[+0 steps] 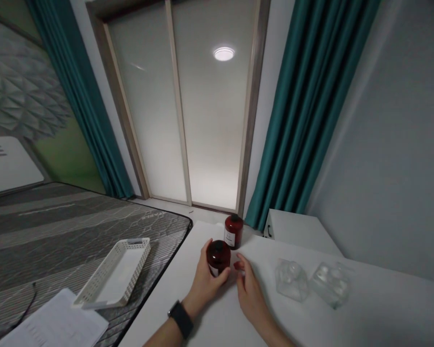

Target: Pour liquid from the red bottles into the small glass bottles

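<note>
My left hand (206, 282) is wrapped around a dark red-brown bottle (219, 254) with a black cap and a pale label, on or just above the white table. Close to the bottle's right side is my right hand (249, 286), its fingers loosely curled and apart. A reddish patch shows by its fingertips, too small to make out. Just behind the held bottle stands a second red-brown bottle (234, 230) with a black top and a white label.
Two clear, bottle-like objects, one (291, 279) left of the other (331, 284), are right of my hands on the white table (275, 323). A white basket (94, 284) and papers (54, 323) lie on the mattress. Behind the table stands a white cabinet (300, 229).
</note>
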`<action>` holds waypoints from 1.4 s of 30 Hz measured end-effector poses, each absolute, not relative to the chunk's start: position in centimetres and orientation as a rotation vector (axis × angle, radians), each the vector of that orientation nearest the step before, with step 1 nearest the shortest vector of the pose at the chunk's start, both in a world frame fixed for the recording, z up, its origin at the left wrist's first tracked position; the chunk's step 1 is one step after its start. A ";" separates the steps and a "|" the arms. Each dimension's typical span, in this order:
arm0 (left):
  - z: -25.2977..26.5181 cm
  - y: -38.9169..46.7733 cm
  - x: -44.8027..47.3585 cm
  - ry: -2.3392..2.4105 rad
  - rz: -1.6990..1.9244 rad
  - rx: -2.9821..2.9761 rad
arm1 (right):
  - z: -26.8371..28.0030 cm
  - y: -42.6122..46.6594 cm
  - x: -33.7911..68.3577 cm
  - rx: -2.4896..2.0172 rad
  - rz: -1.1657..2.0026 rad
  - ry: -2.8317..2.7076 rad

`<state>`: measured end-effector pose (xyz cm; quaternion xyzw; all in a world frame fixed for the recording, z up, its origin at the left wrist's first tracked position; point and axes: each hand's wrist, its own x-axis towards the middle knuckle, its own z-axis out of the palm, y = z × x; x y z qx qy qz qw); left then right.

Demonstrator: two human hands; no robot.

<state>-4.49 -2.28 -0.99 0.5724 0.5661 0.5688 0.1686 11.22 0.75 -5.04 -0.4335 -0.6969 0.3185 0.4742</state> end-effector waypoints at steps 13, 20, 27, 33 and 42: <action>-1.9 -3.3 -3.9 1.509 1.676 1.882 | -2.3 0.1 11.5 -0.986 0.687 -1.641; -1.6 -4.6 -3.3 1.421 1.630 2.047 | -1.3 -0.6 11.5 -0.971 0.722 -1.679; -1.0 -4.7 -3.3 1.359 1.541 2.124 | -0.9 -2.0 13.2 -0.964 0.789 -1.607; -0.9 -4.8 -3.1 1.276 1.531 2.407 | 0.3 -3.3 14.8 -1.019 0.588 -1.542; -0.5 -5.5 -1.3 1.217 1.552 2.597 | 2.0 -4.7 14.6 -0.739 0.038 -1.707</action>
